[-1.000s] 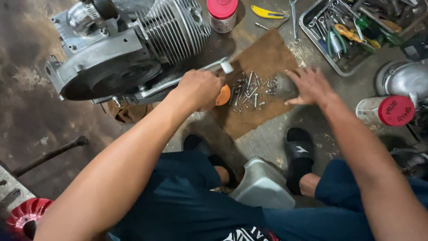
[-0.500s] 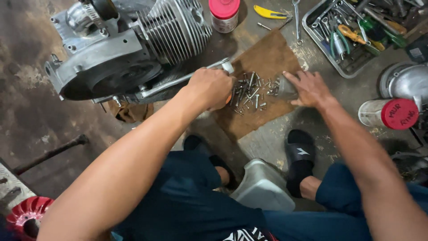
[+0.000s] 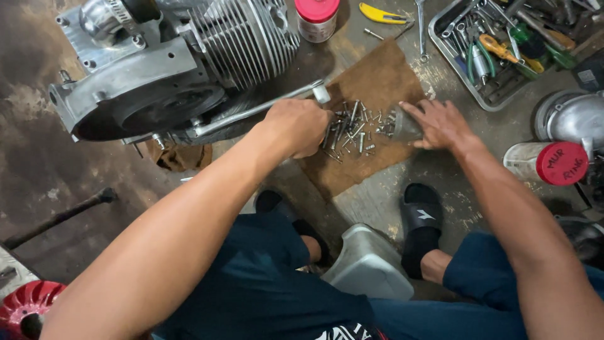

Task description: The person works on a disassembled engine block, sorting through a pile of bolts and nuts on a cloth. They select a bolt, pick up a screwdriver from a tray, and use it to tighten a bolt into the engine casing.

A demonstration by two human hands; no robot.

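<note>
In the head view, the left hand (image 3: 301, 126) is curled into a loose fist at the left edge of the pile of bolts (image 3: 357, 129). Its fingers fold underneath, so whether it grips anything cannot be told; the orange thing seen under it a second ago is now out of sight. The right hand (image 3: 440, 124) lies flat and spread at the pile's right edge, fingertips touching a small grey part (image 3: 402, 126) that is too blurred to name; it holds nothing.

The bolts lie on a brown cloth (image 3: 377, 82) on the floor. Up and left of the pile stands a finned engine (image 3: 182, 63), cut off by the top edge, with a long metal bar (image 3: 251, 112) running from under it toward the left hand. Above the pile a can with a red lid (image 3: 316, 17) is cut off at the top. To the right of the pile lies a white can with a red lid (image 3: 546, 162) bearing handwriting. Up and right, a tool tray (image 3: 497, 44) runs out of frame.

Since a second ago, both hands have closed in on the pile, the right one moving leftward.
</note>
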